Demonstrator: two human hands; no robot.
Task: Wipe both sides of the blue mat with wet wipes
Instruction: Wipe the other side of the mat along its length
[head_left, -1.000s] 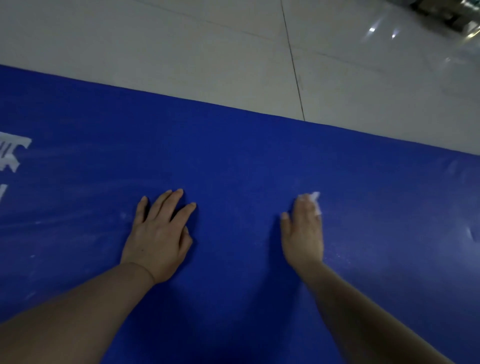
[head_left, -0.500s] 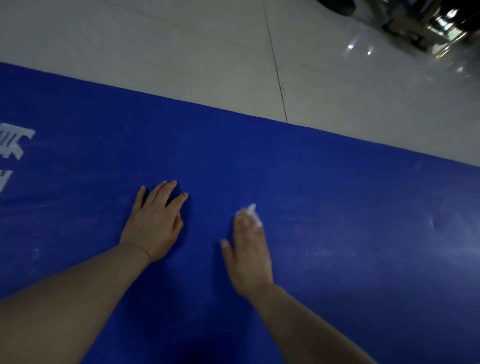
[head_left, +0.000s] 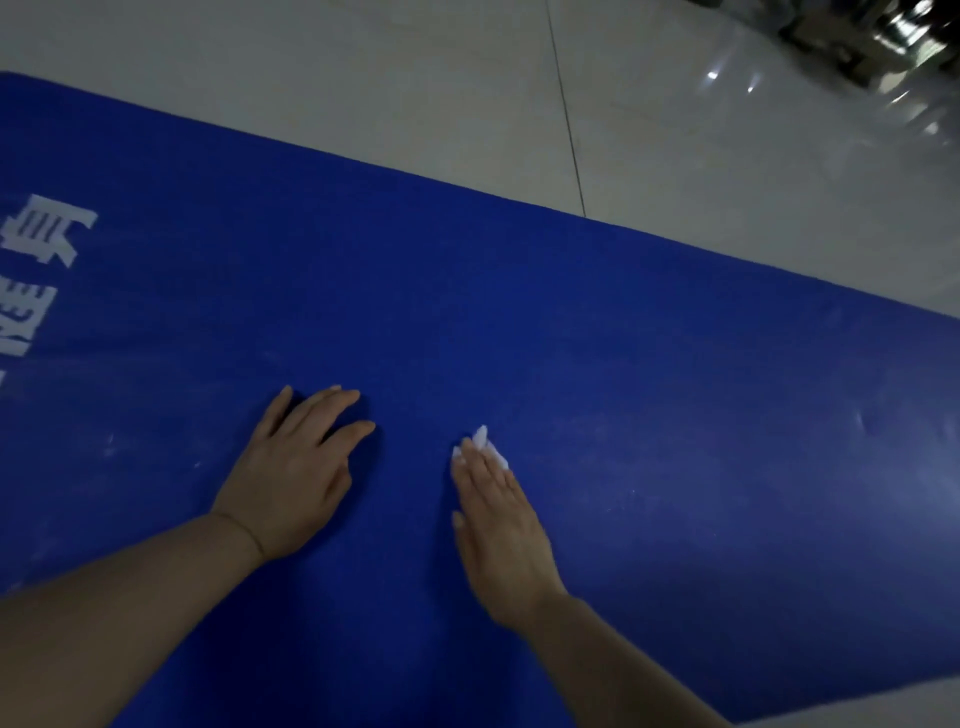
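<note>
On the blue mat (head_left: 571, 322): left hand (head_left: 288, 478) flat, grip released; right hand (head_left: 501, 525) presses wet wipe (head_left: 488, 447) under straight fingers, grip released.

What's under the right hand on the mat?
A white wet wipe pokes out past the fingertips of the right hand, which presses flat on the blue mat. The rest of the wipe is covered.

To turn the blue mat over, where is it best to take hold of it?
Probably the blue mat's far long edge, reached from above: it lies flat and bare on the tiled floor, while the left hand and right hand press its middle.
</note>
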